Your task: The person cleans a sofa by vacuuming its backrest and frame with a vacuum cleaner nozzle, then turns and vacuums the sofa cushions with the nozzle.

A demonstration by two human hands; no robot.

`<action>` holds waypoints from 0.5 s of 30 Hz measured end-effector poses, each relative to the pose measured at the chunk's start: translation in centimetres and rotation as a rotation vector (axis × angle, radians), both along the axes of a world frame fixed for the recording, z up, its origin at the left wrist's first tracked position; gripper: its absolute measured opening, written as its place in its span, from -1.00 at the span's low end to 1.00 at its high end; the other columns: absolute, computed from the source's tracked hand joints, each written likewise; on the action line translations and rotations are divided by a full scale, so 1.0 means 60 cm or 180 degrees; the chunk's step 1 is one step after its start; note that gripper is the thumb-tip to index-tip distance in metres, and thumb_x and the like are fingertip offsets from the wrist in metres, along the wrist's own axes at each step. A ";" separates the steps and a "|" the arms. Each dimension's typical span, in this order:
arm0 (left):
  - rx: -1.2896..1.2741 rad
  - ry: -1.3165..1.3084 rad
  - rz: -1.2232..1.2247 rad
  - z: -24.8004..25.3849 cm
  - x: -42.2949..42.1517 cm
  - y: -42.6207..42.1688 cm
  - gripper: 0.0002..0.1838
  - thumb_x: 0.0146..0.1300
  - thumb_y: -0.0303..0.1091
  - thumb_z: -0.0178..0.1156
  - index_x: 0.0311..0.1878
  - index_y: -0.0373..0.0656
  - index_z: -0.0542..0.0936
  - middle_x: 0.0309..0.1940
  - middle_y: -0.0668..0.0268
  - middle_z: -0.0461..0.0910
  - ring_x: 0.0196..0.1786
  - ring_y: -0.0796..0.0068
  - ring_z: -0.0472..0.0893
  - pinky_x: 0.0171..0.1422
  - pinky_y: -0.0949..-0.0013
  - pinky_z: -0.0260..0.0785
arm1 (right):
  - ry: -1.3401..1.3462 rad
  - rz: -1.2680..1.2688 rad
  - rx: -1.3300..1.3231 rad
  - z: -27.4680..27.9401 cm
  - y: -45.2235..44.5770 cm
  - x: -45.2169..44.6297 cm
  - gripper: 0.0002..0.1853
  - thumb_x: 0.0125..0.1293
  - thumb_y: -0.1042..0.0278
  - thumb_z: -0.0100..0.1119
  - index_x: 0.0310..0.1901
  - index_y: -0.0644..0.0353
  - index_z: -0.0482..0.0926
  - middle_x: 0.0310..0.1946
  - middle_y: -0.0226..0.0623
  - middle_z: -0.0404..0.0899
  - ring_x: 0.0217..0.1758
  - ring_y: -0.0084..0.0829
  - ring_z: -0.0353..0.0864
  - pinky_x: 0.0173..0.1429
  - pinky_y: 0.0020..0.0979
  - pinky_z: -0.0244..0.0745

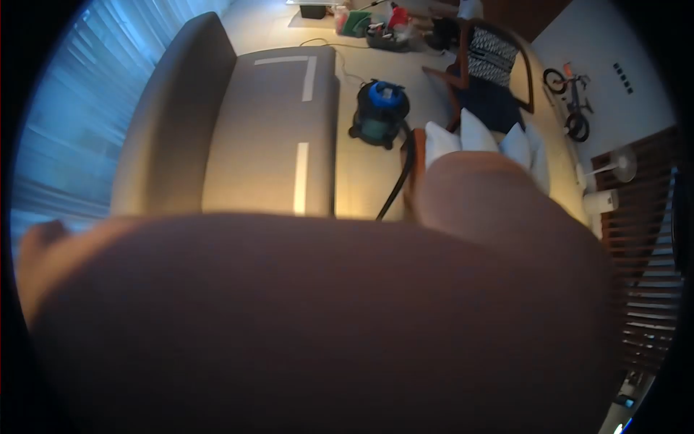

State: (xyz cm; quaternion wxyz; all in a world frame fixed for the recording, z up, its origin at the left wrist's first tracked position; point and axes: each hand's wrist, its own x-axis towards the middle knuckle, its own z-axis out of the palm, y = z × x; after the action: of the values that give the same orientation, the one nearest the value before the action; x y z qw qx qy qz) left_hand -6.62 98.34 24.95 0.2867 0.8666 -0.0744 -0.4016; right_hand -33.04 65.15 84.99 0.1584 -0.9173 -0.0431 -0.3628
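One of my hands (325, 311) is right up against the camera, dark and blurred, and fills the lower half of the view. I cannot tell whether it is the left or the right. A rounded tip shows at the far left edge, and a broad rounded part rises on the right side. The fingers are too close and smeared to show what they do or hold. No second hand can be made out. Beyond it, a black vacuum cleaner (379, 116) with a blue top stands on the floor, its dark hose (399, 181) running down behind the hand.
A long grey sofa (253, 130) with pale strips lies at left, beside sheer curtains (79, 116). White cushions (477, 134) and a wooden armchair (531, 72) are at right. A bicycle (575, 101) and a fan (622, 165) stand farther right. Assorted items (387, 36) lie at the back.
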 end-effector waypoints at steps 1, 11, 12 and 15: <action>0.0015 -0.0041 -0.0074 -0.002 -0.001 -0.001 -0.48 0.34 -0.17 0.43 0.19 -0.34 0.56 0.05 0.05 0.71 0.02 0.18 0.68 0.15 0.17 0.52 | 0.0051 -0.0150 -0.0034 0.007 0.031 -0.012 -0.75 0.39 0.31 0.20 0.04 0.14 0.67 -0.11 -0.17 0.69 0.02 -0.17 0.68 0.06 -0.19 0.58; 0.0588 -0.0186 -0.0032 0.015 -0.094 0.027 -0.39 0.23 -0.12 0.53 0.18 -0.33 0.56 0.00 0.02 0.75 0.04 0.10 0.71 0.20 0.14 0.50 | 0.1105 -0.2078 0.1288 -0.107 -0.022 -0.176 -0.73 0.35 0.46 0.18 0.05 0.19 0.70 -0.08 -0.09 0.75 -0.01 -0.19 0.75 0.07 -0.31 0.59; 0.0656 -0.0209 -0.0069 0.018 -0.097 0.039 -0.39 0.21 -0.12 0.54 0.18 -0.33 0.56 0.00 0.02 0.75 0.04 0.09 0.72 0.20 0.14 0.50 | 0.1220 -0.1998 0.1237 -0.187 -0.096 -0.196 -0.68 0.45 0.37 0.16 0.17 0.22 0.62 -0.07 -0.07 0.74 0.00 -0.13 0.73 0.08 -0.27 0.56; 0.0830 -0.0522 -0.0467 0.021 -0.111 0.049 -0.39 0.19 -0.09 0.56 0.15 -0.31 0.57 -0.05 0.03 0.75 -0.04 0.13 0.73 0.11 0.14 0.53 | 0.1791 -0.3102 0.2369 -0.458 -0.277 -0.306 -0.54 0.42 0.12 0.25 0.18 0.31 0.60 -0.06 0.05 0.74 -0.03 0.07 0.74 0.12 -0.12 0.59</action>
State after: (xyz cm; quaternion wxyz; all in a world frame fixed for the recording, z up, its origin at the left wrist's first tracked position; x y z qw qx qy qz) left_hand -13.26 101.27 26.23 0.1347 0.9185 -0.1080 -0.3557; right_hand -51.41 48.54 57.49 0.2873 -0.7758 0.5464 -0.1306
